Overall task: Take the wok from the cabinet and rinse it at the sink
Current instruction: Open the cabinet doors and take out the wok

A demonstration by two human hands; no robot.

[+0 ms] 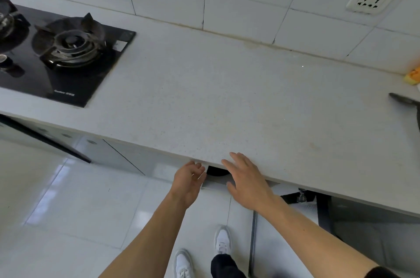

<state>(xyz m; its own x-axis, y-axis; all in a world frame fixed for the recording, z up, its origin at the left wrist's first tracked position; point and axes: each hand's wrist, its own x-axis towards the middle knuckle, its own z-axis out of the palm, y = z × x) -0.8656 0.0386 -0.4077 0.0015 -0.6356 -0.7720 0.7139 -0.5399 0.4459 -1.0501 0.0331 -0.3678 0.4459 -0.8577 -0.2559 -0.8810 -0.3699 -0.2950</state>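
One black glass gas hob [75, 78] is set into one speckled white stone countertop [227, 96]. On the hob, two round burners show: one whole [72, 45] at its right, one cut off [6, 21] at its left edge. One white wall socket [371, 0] sits above the countertop's far right. Two bare hands, left hand [188, 183] and right hand [246, 181], reach at the countertop's near edge. Below it, two white trainers [222, 240] stand on the floor.

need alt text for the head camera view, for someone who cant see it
Seen from above, a person's left hand and right hand, both open and holding nothing, reach under the front edge of a pale speckled countertop toward a dark round object in the opening below. A black gas stove sits at the left, a wall socket at upper right.
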